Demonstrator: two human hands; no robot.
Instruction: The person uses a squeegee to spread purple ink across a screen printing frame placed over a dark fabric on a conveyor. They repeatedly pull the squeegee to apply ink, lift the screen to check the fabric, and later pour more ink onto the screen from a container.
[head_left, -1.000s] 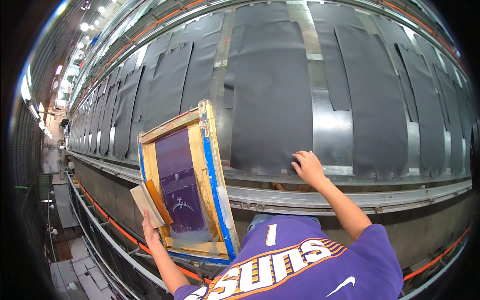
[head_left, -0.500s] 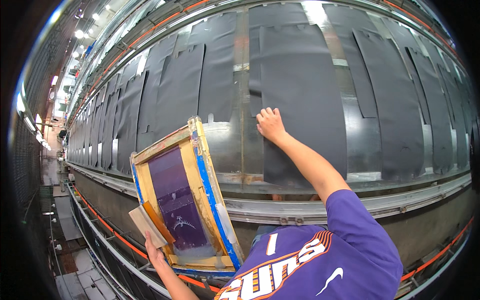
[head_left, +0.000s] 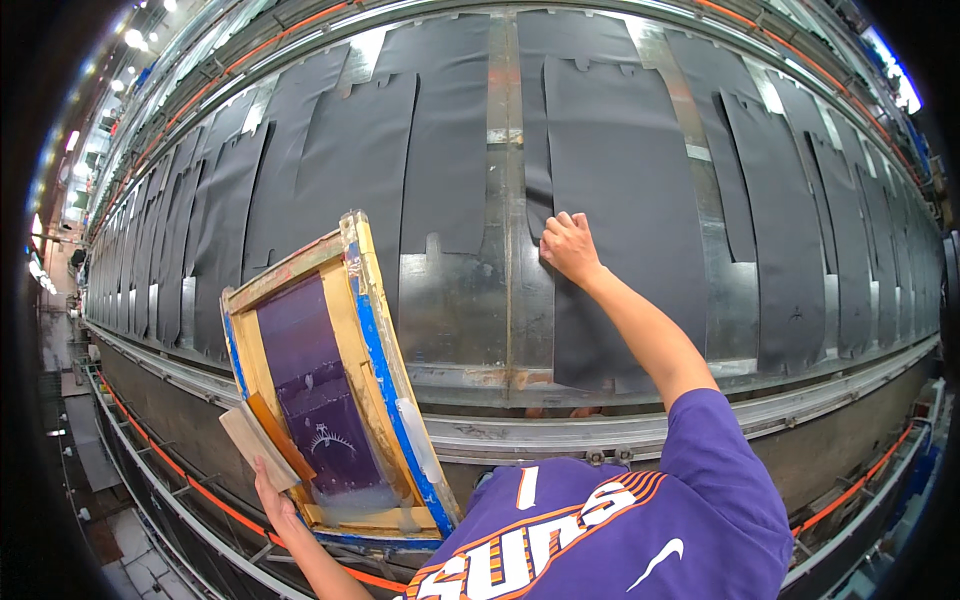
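My left hand (head_left: 272,492), low on the left, is closed on a squeegee (head_left: 262,442) with a pale wooden handle and an orange blade. The squeegee rests on a screen printing frame (head_left: 372,340) with wooden sides, blue tape and purple mesh, tilted up near the table's edge. Some fingers of that hand are hidden behind the squeegee and frame. My right hand (head_left: 570,248) has its fingers curled at the left edge of a dark grey sheet (head_left: 630,170), apparently pinching it. That sheet overlaps another dark sheet (head_left: 538,150) whose edge curls up beside my hand.
A long metal table (head_left: 455,310) runs from left to right, with several more dark sheets (head_left: 355,160) laid across it in overlapping rows. A metal rail (head_left: 620,437) follows its near edge. An orange cable (head_left: 190,480) runs along another rail behind me.
The screen frame, with the squeegee and my left hand, has shifted left relative to the table. My right hand stays at the same sheet edge. The view has shifted slightly.
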